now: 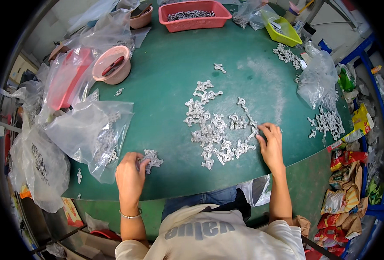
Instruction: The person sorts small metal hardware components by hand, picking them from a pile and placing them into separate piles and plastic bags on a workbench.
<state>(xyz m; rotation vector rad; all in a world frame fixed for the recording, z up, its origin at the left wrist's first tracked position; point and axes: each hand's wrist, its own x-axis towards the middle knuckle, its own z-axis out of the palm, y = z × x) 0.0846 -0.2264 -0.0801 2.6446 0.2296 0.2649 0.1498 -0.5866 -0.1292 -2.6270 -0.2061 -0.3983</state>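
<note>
Two bare hands reach over a green worktop (170,104). The left hand (129,175) curls its thumb and fingers at the left edge of a small cluster of silvery metal pieces (154,159); whether it grips one, I cannot tell. The right hand (271,145) has thumb and forefinger slightly parted at the right edge of a larger, spread-out pile of similar pieces (205,125), which lies between the hands and reaches farther back. One loose piece (219,67) sits beyond that pile. On the left, a clear plastic bag (79,132) lies near the left hand; farther back stands a pink bowl (100,68) holding a red-handled tool (113,65). A red tub (195,27) stands at the far side.
</note>
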